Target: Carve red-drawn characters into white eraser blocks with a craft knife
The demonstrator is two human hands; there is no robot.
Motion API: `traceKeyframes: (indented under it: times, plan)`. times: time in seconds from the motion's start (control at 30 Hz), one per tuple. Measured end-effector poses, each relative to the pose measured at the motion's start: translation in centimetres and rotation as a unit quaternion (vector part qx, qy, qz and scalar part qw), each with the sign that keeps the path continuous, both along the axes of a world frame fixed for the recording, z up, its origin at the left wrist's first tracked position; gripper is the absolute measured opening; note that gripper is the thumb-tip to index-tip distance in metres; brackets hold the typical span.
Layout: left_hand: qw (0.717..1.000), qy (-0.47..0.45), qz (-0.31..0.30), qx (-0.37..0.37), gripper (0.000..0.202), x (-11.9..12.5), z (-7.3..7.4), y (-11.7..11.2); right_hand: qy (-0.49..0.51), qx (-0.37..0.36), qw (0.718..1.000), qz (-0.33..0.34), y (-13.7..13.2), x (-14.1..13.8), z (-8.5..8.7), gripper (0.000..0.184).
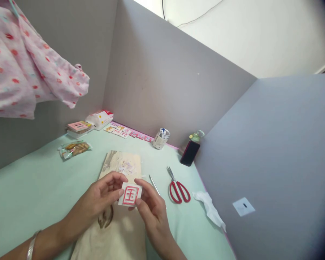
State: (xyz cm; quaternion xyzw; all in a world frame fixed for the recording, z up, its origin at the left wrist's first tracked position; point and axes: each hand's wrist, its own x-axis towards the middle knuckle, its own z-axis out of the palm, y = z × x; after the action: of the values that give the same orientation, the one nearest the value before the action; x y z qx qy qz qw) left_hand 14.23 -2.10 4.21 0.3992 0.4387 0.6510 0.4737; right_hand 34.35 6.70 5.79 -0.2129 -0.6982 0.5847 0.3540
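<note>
Card (130, 195): white, red character; we hold it over the board (135, 161).
Left hand (103, 195): pinched on its left edge.
Right hand (155, 207): pinched on its right edge.
Scissors (174, 181): red-handled, on the table (29, 191).

The pale green table (29, 202) carries a long beige board (124, 234) running from its centre to six o'clock. Clockwise around that sit a packet (75, 148) and small stack (79, 126) at ten, a tissue pack (99, 120) at eleven, cards (117, 131) at twelve, a jar (160, 140) at one, a leaning phone (190, 153) at two, a slim silver tool (154, 185) and scissors (174, 183) at three, and a crumpled tissue (209, 210) at four.
</note>
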Motion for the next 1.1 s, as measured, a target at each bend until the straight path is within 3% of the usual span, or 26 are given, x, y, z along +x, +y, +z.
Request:
traceKeyframes:
  times: [0.37,0.87,1.1]
  plan:
    - [1.0,-0.013,-0.027,0.006,0.045,-0.1,-0.8,0.1,-0.004,0.022,0.999,-0.023,-0.1,-0.5,-0.5,0.04]
    - [0.999,0.011,-0.026,0.015,0.036,0.1,0.4,-0.1,-0.003,0.016,1.0,-0.022,-0.2,-0.6,0.3,0.04]
    - [0.999,0.026,-0.026,0.018,0.036,0.1,0.7,-0.3,-0.004,0.061,0.997,-0.04,-0.2,-0.5,1.2,0.036]
